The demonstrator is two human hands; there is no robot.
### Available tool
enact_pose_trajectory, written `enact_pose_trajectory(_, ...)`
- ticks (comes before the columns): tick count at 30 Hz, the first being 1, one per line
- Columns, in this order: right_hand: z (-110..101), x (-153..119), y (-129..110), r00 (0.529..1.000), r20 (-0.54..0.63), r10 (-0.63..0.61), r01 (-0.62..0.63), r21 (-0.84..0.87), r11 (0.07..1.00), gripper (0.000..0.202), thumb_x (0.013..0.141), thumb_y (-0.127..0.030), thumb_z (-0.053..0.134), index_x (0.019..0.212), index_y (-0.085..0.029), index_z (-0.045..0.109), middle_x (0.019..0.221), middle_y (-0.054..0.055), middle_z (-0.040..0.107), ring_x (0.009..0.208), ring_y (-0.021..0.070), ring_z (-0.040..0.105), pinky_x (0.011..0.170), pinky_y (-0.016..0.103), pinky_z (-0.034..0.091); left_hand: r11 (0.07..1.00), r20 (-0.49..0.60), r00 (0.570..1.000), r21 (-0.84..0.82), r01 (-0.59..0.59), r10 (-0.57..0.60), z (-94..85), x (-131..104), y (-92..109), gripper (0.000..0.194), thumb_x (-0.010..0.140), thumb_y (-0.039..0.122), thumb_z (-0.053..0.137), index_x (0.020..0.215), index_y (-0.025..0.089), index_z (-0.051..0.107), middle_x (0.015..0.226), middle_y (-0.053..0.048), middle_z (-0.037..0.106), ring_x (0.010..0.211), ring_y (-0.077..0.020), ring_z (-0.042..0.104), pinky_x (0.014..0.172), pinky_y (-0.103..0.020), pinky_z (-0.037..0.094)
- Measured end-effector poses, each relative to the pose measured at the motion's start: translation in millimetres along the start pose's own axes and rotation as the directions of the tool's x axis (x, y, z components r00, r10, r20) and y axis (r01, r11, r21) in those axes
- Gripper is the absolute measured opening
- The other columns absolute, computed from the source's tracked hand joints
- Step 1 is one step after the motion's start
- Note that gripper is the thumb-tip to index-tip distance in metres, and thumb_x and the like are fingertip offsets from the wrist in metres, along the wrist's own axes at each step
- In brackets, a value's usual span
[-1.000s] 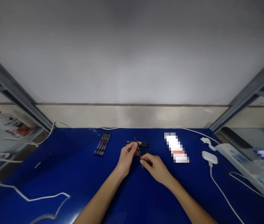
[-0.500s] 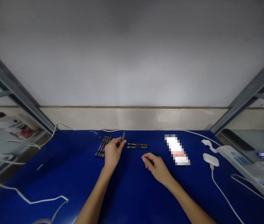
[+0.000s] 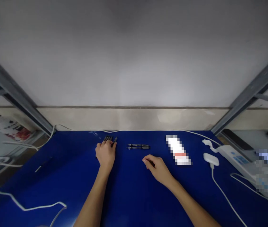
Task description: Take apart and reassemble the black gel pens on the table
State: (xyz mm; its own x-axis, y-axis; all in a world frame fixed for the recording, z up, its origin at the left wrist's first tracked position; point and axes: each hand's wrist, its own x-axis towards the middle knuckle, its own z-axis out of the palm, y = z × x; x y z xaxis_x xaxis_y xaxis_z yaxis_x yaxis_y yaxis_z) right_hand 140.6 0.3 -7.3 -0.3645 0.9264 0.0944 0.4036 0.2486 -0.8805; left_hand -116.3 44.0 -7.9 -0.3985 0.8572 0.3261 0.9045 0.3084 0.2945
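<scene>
My left hand (image 3: 105, 154) is over a row of black pens (image 3: 108, 138) on the blue table, covering most of them. Between its thumb and fingers is one more black pen (image 3: 115, 140), tilted at the right side of the row. Two black pens (image 3: 138, 146) lie sideways, one behind the other, in the middle of the table. My right hand (image 3: 156, 167) rests in front and to the right of these two, its fingers curled together; whether anything is inside them is hidden.
A pixelated white item (image 3: 178, 149) lies right of centre. Farther right are a white charging case (image 3: 211, 159) with its cable and a white power strip (image 3: 236, 157). Another thin pen (image 3: 44, 164) and a loose white cable (image 3: 41, 207) are at the left. A wall stands behind the table (image 3: 129, 195).
My left hand has moved left with the pen, from beside the two sideways pens to over the row. My right hand has hardly moved. The view has shifted slightly.
</scene>
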Motion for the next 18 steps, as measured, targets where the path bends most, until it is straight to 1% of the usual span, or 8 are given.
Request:
enact_pose_trajectory(6, 0.6, -0.1, -0.3, 1.000, -0.003, -0.016, 0.016, -0.030, 0.999, 0.029, 0.096, -0.043, 0.048, 0.091, -0.021, 0.067, 0.067, 0.000, 0.061, 0.056, 0.0131, 0.053, 0.052, 0.024, 0.038, 0.998, 0.012, 0.998, -0.021, 0.063, -0.063, 2.1, 1.7, -2.2, 0.027, 0.086, 0.041, 0.059, 0.092, 0.019, 0.074, 0.093, -0.011, 0.071, 0.091, -0.0303, 0.053, 0.076, -0.036, 0.035)
enact_pose_trajectory(11, 0.2, -0.5, -1.4, 0.999, 0.000, -0.036, 0.036, -0.056, 0.998, 0.028, 0.097, -0.041, 0.048, 0.091, -0.022, 0.068, 0.070, 0.000, 0.064, 0.059, 0.0136, 0.056, 0.056, 0.025, 0.040, 0.998, 0.029, 0.998, -0.011, 0.061, -0.061, 3.1, 1.8, -1.9, 0.028, 0.085, 0.040, 0.059, 0.094, 0.020, 0.075, 0.093, -0.011, 0.072, 0.090, -0.0316, 0.054, 0.074, -0.036, 0.034)
enact_pose_trajectory(18, -2.0, -1.9, -5.3, 0.998, 0.006, -0.066, 0.066, -0.077, 0.995, 0.030, 0.098, -0.039, 0.047, 0.085, -0.021, 0.068, 0.072, 0.000, 0.065, 0.063, 0.0138, 0.057, 0.059, 0.025, 0.041, 0.998, 0.030, 0.998, 0.027, 0.050, -0.051, -2.7, -1.7, 3.2, 0.030, 0.085, 0.036, 0.054, 0.095, 0.019, 0.077, 0.093, -0.012, 0.072, 0.093, -0.0323, 0.053, 0.075, -0.038, 0.034)
